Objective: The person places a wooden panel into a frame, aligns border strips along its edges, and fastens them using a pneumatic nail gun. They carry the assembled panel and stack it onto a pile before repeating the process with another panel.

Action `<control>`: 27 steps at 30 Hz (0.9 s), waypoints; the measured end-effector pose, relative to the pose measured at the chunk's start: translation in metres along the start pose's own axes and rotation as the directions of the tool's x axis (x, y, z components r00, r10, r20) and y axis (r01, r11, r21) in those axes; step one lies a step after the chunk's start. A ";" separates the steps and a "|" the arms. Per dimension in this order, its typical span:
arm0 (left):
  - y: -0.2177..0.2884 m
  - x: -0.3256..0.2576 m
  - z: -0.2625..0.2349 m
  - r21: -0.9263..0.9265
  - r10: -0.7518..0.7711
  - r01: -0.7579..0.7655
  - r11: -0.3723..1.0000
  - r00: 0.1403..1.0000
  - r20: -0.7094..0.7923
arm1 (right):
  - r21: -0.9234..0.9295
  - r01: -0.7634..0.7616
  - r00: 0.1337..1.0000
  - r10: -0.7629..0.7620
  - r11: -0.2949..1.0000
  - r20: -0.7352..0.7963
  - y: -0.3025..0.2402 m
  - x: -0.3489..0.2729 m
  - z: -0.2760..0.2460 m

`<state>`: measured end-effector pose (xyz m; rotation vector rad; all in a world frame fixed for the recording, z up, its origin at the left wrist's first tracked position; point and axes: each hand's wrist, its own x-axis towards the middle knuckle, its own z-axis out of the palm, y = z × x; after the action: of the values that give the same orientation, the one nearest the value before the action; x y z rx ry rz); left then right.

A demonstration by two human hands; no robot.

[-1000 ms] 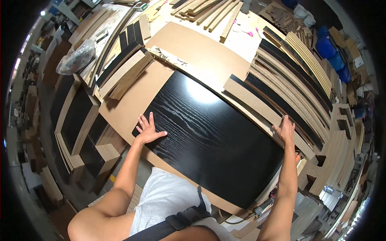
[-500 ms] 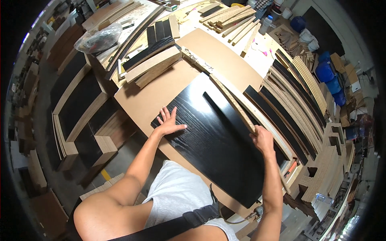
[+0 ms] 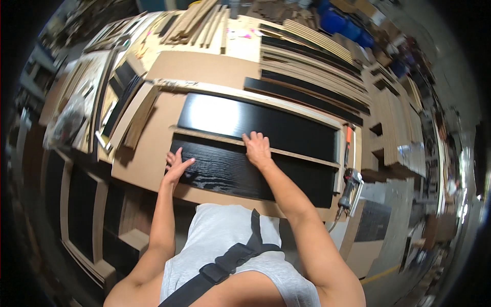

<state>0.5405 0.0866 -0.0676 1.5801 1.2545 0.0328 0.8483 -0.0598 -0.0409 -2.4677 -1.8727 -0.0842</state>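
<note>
Your left hand (image 3: pixel 176 166) flat, fingers spread, pressing left end of black panel (image 3: pixel 245 174); grips nothing. Your right hand (image 3: pixel 257 148) open, palm down at panel's top edge, fingertips touching thin pale strip (image 3: pixel 286 149) that runs between it and second black panel (image 3: pixel 266 123) at 12 o'clock. Both panels lie on brown surface (image 3: pixel 148 148). Risk, as judgement: open palms hold only by friction, so uneven push could skew panel or pinch fingers at strip. Power tool (image 3: pixel 350 187) at 3 o'clock sits near surface edge; sliding panel could knock it off.
</note>
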 end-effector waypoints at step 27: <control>0.088 0.095 -0.012 -0.371 -0.101 -0.049 0.927 0.921 -0.375 | 0.682 0.098 0.352 0.666 -0.725 0.657 0.195 -0.135 -0.014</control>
<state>0.6359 0.1732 -0.0508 1.2532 1.4715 0.5649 0.9995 -0.2428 -0.0365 -1.0941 0.4851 0.5925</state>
